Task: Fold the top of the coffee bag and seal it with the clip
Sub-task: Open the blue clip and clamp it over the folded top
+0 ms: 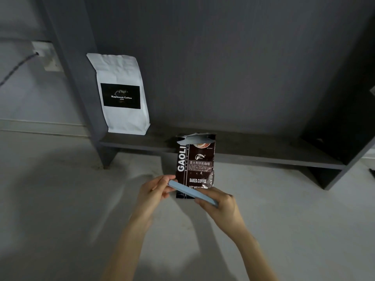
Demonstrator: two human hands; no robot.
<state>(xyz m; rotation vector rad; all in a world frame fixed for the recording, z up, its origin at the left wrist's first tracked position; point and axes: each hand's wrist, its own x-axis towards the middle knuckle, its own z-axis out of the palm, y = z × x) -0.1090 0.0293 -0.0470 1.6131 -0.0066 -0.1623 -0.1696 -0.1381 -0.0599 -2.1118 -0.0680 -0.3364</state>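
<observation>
Both hands pinch the blue clip (pixel 192 193): left hand (pixel 155 191), right hand (pixel 218 201) | dark coffee bag (pixel 195 165) just beyond, top open, unfolded | fold, sealing remain

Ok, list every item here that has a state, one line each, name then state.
Dark coffee bag: upright, top torn open, not folded, no clip on it.
White coffee bag: upright on the shelf, leaning back, top flat and closed.
Blue clip: off the bag, held at both ends.
Left hand: gripping the clip.
Right hand: gripping the clip.
</observation>
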